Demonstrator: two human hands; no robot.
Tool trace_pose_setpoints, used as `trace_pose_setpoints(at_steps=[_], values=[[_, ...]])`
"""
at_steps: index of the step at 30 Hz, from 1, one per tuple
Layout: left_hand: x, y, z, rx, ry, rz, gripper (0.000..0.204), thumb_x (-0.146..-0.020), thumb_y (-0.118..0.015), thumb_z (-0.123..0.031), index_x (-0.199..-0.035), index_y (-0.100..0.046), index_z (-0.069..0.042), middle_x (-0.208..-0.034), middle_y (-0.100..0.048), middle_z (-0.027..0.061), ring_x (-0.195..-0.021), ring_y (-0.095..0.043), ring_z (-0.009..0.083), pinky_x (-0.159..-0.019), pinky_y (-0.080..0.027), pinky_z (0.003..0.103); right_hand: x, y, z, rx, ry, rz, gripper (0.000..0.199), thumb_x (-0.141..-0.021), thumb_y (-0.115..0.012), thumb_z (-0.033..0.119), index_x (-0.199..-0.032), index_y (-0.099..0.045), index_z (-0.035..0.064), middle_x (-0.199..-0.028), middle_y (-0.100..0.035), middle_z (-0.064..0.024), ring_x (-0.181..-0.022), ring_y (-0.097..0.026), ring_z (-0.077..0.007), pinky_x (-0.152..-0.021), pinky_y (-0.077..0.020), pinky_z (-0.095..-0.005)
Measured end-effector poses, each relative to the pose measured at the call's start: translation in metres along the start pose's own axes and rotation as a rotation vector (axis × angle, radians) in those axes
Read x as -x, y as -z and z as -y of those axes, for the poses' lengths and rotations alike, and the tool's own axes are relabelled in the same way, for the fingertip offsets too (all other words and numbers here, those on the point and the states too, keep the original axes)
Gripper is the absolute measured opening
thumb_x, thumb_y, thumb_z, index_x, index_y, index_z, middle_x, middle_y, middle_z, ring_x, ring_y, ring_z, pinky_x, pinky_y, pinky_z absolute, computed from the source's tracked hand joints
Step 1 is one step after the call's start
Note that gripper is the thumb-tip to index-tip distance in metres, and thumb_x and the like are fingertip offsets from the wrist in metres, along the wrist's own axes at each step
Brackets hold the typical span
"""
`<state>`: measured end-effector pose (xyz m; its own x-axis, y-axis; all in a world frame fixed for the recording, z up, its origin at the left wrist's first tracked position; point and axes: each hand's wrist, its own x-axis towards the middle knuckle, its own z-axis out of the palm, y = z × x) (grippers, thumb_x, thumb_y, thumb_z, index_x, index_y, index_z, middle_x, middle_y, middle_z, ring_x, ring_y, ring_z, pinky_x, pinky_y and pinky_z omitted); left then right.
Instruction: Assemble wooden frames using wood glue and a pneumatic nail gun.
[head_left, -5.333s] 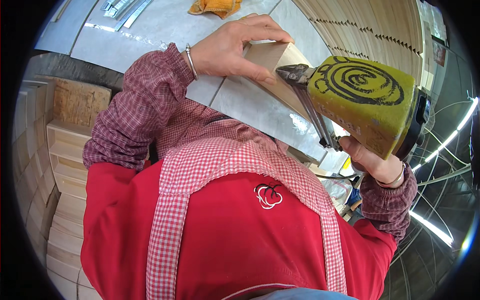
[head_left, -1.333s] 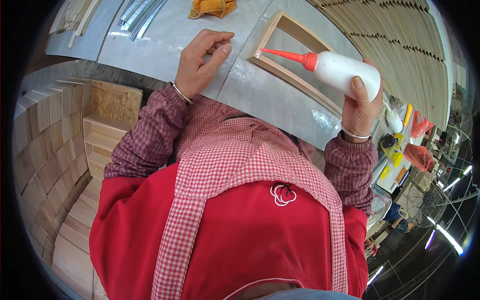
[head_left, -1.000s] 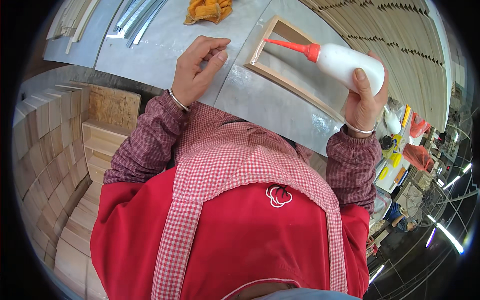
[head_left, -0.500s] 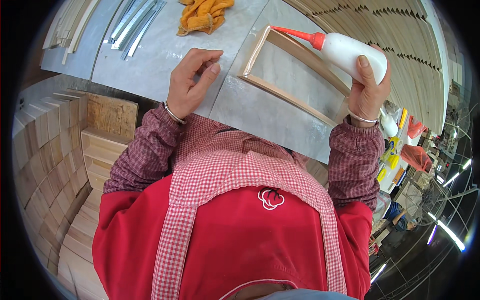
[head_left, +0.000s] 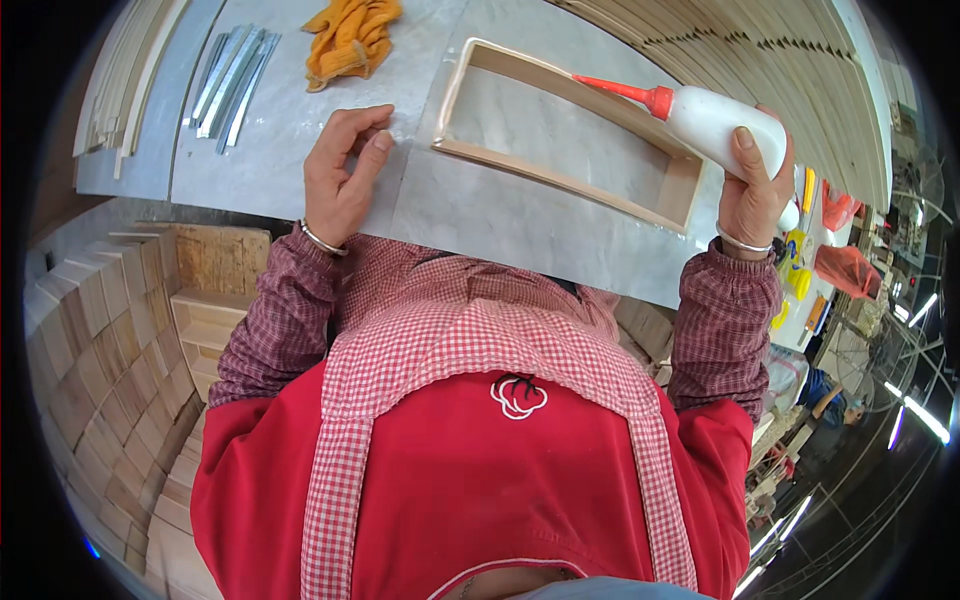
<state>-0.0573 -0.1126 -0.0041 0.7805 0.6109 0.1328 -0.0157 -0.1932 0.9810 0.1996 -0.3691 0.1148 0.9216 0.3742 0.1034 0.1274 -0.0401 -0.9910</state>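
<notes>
My right hand (head_left: pixel 755 185) is wrapped round a white squeeze bottle (head_left: pixel 722 130) with a long red nozzle. The bottle lies tilted, and its tip is at the far long side of a rectangular wooden frame (head_left: pixel 560 172) on the grey worktop. A wet, shiny line, like glue, runs along the frame's left end and part of its far edge. Left of the frame, my left hand (head_left: pixel 347 165) hovers by the worktop with loosely curled fingers. A gap shows between thumb and forefinger, with nothing seen in it.
Orange gloves (head_left: pixel 350 40) lie on the worktop (head_left: pixel 270 150) beyond my left hand. Metal strips (head_left: pixel 235 85) and wooden strips (head_left: pixel 135 90) are farther left. Stacked wooden boards (head_left: pixel 740 60) line the far right. Wooden blocks (head_left: pixel 100 350) are piled at the lower left.
The nozzle tip has moved right along the frame's far edge, away from its far left corner. The wet line now extends along that edge. The whole view has shifted slightly.
</notes>
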Motion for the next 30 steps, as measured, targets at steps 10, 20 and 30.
trace_pose_setpoints(at_steps=[10, 20, 30], values=[[0.001, -0.003, -0.002, -0.091, 0.036, 0.003, 0.025, -0.089, -0.053, -0.007, -0.113, -0.058, 0.0, -0.101, -0.055, 0.0072, -0.084, -0.052, 0.0141, -0.075, -0.043, 0.022, 0.017, 0.074, -0.004, 0.012, 0.015, -0.151, 0.049, -0.074, -0.072, 0.007, -0.118, -0.05, 0.0022, -0.109, -0.053, -0.0137, -0.095, -0.054, -0.0227, -0.085, -0.046, -0.03], [0.002, -0.004, -0.003, -0.177, 0.053, 0.009, 0.026, -0.091, -0.052, -0.01, -0.114, -0.057, 0.0, -0.104, -0.056, 0.0073, -0.087, -0.053, 0.0141, -0.076, -0.043, 0.023, 0.036, 0.123, -0.003, 0.048, 0.016, -0.346, 0.049, -0.074, -0.072, 0.007, -0.118, -0.05, 0.0026, -0.108, -0.054, -0.0141, -0.094, -0.055, -0.0236, -0.083, -0.0475, -0.029], [0.001, -0.003, 0.0, -0.254, 0.033, 0.018, 0.028, -0.093, -0.05, -0.013, -0.118, -0.056, -0.001, -0.107, -0.057, 0.0084, -0.088, -0.054, 0.0136, -0.075, -0.043, 0.022, 0.045, 0.14, -0.009, 0.001, -0.026, -0.4, 0.049, -0.074, -0.071, 0.006, -0.118, -0.05, 0.0025, -0.109, -0.054, -0.0144, -0.094, -0.055, -0.0232, -0.082, -0.0479, -0.0282]])
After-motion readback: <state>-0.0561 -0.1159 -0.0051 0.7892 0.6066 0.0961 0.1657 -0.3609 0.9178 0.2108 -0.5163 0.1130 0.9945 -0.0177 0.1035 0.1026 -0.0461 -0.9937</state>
